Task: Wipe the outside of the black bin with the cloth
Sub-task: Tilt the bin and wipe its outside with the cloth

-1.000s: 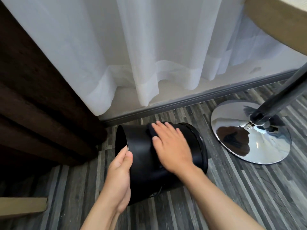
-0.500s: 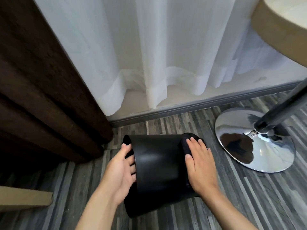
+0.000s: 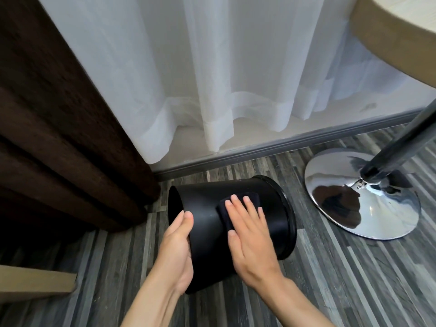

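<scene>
The black bin (image 3: 205,208) lies on its side on the grey plank floor, its open mouth turned left and its rimmed base to the right. My left hand (image 3: 178,251) grips the bin's open rim, thumb on the outer wall. A dark folded cloth (image 3: 226,210) rests on the bin's upper side. My right hand (image 3: 250,234) lies flat on that cloth with fingers spread, pressing it against the bin. Most of the cloth is hidden under the palm.
A chrome disc base (image 3: 349,213) with a slanted pole (image 3: 401,140) stands right of the bin. A dark brown curtain (image 3: 59,114) hangs to the left and a white sheer curtain (image 3: 236,67) behind. A beige board (image 3: 35,283) lies at the lower left.
My right hand slid the cloth from the bin's base end back toward the middle of its side. My left hand shifted its hold on the mouth rim. The bin has turned slightly.
</scene>
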